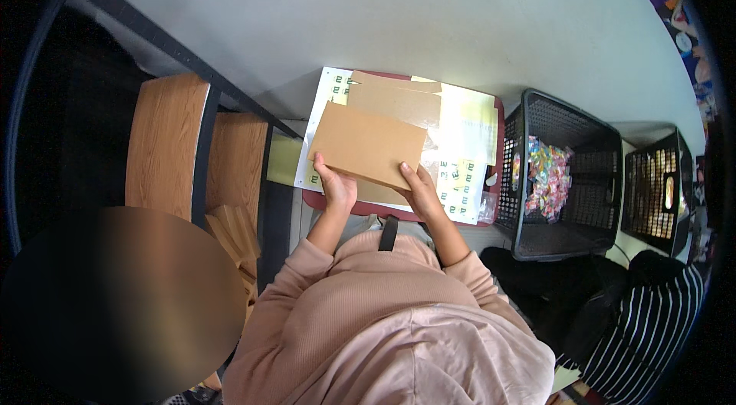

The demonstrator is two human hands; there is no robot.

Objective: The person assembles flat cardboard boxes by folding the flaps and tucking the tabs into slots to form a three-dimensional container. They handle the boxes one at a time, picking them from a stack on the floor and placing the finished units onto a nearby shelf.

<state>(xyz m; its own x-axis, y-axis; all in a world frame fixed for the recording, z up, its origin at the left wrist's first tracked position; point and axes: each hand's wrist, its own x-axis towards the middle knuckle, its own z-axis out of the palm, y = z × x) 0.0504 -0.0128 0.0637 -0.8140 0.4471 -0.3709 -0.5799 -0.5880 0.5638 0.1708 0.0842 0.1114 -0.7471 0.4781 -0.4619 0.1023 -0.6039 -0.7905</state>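
Note:
Between my two hands is a brown cardboard box (369, 140), closed and slightly tilted, held above a small table. My left hand (336, 184) grips its near left corner, thumb on the top face. At the near right side, my right hand (416, 184) holds it the same way, thumb on top and fingers hidden beneath. Behind and partly under the box lies a flat piece of brown cardboard (399, 102) with cut flaps. White printed sheets (464, 198) and a pale yellow sheet (468, 117) cover much of the red-edged tabletop (500, 129).
To the right stands a black plastic basket (583, 167) with many small colourful wrapped pieces (547, 179) in it. Another black basket (652, 198) is beyond it. Wooden shelves (169, 148) and folded brown cardboard (234, 240) are at left. A person in striped clothing (648, 328) sits at lower right.

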